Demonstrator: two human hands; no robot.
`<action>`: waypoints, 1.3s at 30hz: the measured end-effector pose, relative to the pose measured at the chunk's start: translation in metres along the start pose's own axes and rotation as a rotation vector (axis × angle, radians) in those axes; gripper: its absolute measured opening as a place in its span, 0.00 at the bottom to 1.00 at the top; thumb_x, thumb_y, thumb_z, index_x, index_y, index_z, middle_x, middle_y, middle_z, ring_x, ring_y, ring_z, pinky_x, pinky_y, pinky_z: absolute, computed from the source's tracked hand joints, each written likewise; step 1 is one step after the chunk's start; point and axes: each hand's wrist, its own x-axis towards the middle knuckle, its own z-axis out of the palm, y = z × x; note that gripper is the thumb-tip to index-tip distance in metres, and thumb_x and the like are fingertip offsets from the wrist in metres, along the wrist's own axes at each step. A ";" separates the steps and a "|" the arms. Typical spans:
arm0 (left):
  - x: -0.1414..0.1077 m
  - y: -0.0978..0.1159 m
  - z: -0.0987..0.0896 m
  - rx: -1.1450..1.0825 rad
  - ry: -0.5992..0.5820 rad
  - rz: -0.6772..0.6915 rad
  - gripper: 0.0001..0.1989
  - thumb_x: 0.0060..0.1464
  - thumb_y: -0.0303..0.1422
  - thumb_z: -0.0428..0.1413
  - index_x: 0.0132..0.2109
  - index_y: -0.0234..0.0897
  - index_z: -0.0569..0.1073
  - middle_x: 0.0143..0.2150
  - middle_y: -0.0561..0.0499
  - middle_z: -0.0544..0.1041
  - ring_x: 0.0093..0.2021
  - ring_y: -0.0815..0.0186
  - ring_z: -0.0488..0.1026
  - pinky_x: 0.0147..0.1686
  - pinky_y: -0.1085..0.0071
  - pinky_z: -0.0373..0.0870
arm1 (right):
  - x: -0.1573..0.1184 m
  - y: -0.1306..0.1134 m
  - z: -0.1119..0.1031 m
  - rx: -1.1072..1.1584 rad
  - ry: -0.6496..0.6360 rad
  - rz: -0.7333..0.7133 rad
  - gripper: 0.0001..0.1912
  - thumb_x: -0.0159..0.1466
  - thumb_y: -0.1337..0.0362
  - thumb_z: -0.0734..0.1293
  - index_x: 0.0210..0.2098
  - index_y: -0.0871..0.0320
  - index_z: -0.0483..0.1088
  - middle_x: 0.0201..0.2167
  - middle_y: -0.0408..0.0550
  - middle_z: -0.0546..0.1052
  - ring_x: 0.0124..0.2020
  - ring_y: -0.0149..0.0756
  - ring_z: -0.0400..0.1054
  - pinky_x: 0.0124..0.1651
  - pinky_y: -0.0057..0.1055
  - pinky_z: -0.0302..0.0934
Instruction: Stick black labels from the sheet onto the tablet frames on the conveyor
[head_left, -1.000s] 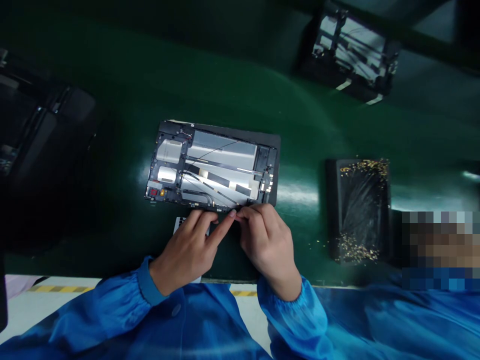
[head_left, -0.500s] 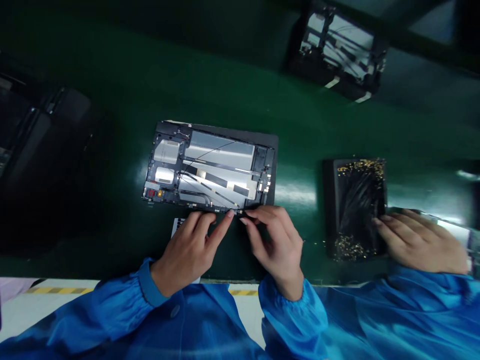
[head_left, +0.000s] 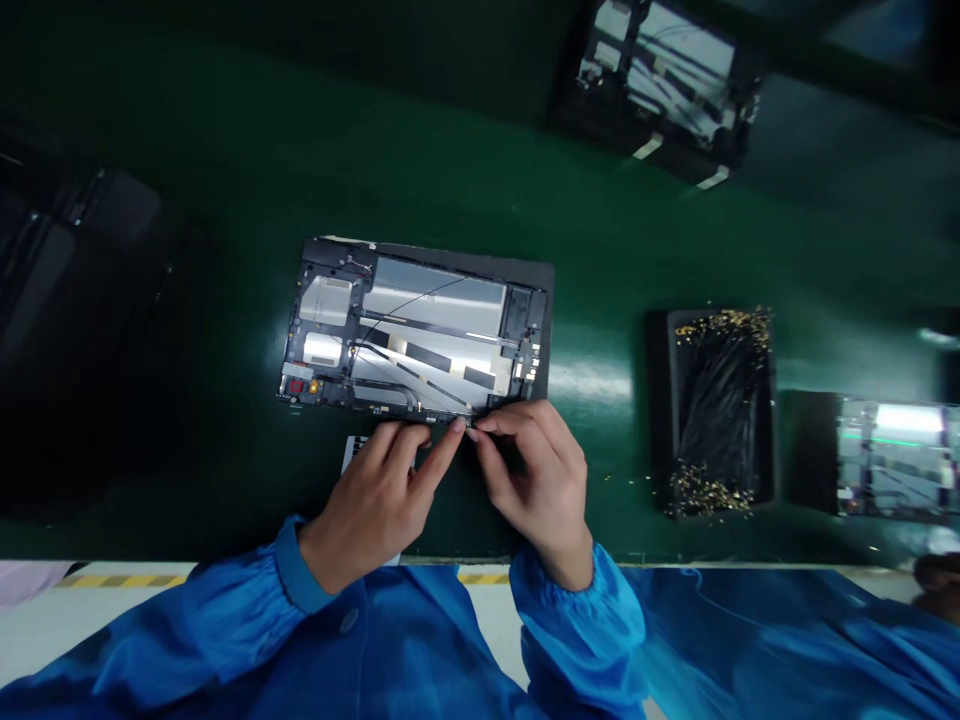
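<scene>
An open tablet frame point(head_left: 416, 330) lies flat, long side toward the person, its dark chassis holding silver foil panels point(head_left: 435, 295). Thin black cables point(head_left: 412, 303) and black tape strips point(head_left: 427, 352) cross them, and a small red connector point(head_left: 295, 385) sits near one corner.

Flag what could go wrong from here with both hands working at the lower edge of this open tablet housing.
The left hand and right hand meet at the lower edge of the open tablet housing, right beside thin black cables; a slip might snag or kink one. Gold flecks have also scattered beyond the black tray onto the green work surface, so a stray one could possibly get into the open housing.
</scene>
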 end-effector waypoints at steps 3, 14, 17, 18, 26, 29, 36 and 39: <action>0.000 0.000 0.000 -0.002 0.000 -0.002 0.31 0.71 0.20 0.51 0.78 0.27 0.62 0.50 0.40 0.76 0.48 0.55 0.71 0.46 0.63 0.77 | 0.000 0.000 0.000 -0.006 -0.004 -0.009 0.09 0.72 0.74 0.71 0.46 0.53 0.75 0.38 0.46 0.81 0.37 0.38 0.77 0.39 0.36 0.73; 0.001 -0.001 0.000 -0.011 -0.001 -0.009 0.35 0.72 0.21 0.50 0.82 0.29 0.54 0.50 0.41 0.77 0.47 0.56 0.72 0.46 0.63 0.77 | -0.001 0.000 -0.002 0.046 -0.002 0.060 0.09 0.71 0.74 0.72 0.45 0.53 0.77 0.38 0.46 0.82 0.38 0.39 0.79 0.38 0.36 0.75; 0.002 -0.001 -0.001 -0.012 -0.002 -0.002 0.35 0.71 0.21 0.49 0.81 0.27 0.55 0.50 0.41 0.77 0.47 0.56 0.72 0.45 0.63 0.77 | -0.001 -0.002 -0.002 0.060 0.010 0.083 0.10 0.71 0.75 0.73 0.44 0.53 0.76 0.38 0.46 0.82 0.38 0.38 0.79 0.38 0.35 0.75; 0.002 -0.001 -0.001 -0.012 -0.002 -0.001 0.35 0.71 0.20 0.49 0.81 0.27 0.55 0.50 0.40 0.77 0.47 0.56 0.72 0.45 0.63 0.77 | -0.001 -0.002 -0.001 0.063 0.013 0.087 0.10 0.71 0.75 0.73 0.43 0.53 0.76 0.38 0.46 0.82 0.38 0.38 0.79 0.38 0.35 0.75; 0.002 0.000 0.000 -0.016 0.012 0.003 0.35 0.70 0.20 0.51 0.81 0.26 0.56 0.49 0.41 0.77 0.47 0.55 0.72 0.45 0.61 0.78 | -0.002 0.002 -0.003 0.081 0.005 0.079 0.10 0.71 0.74 0.74 0.45 0.52 0.77 0.39 0.46 0.83 0.38 0.37 0.79 0.37 0.34 0.75; 0.002 0.000 0.000 -0.008 0.009 0.007 0.33 0.70 0.20 0.50 0.79 0.26 0.60 0.49 0.41 0.77 0.47 0.55 0.72 0.45 0.62 0.78 | -0.004 0.004 -0.004 0.113 0.023 0.084 0.11 0.70 0.74 0.75 0.47 0.52 0.78 0.40 0.45 0.83 0.37 0.36 0.78 0.36 0.33 0.75; 0.003 0.000 -0.002 -0.003 -0.003 0.003 0.29 0.71 0.21 0.50 0.76 0.26 0.63 0.50 0.41 0.77 0.47 0.56 0.72 0.45 0.62 0.78 | -0.016 0.006 -0.002 -0.011 0.073 -0.104 0.20 0.70 0.76 0.73 0.57 0.50 0.82 0.41 0.49 0.81 0.38 0.40 0.78 0.38 0.38 0.75; 0.004 0.001 -0.002 0.010 -0.013 0.006 0.30 0.71 0.21 0.50 0.77 0.26 0.61 0.48 0.42 0.77 0.46 0.56 0.73 0.46 0.62 0.78 | -0.020 0.006 0.002 -0.090 0.081 -0.133 0.21 0.69 0.76 0.74 0.58 0.51 0.81 0.42 0.51 0.80 0.38 0.40 0.77 0.36 0.38 0.74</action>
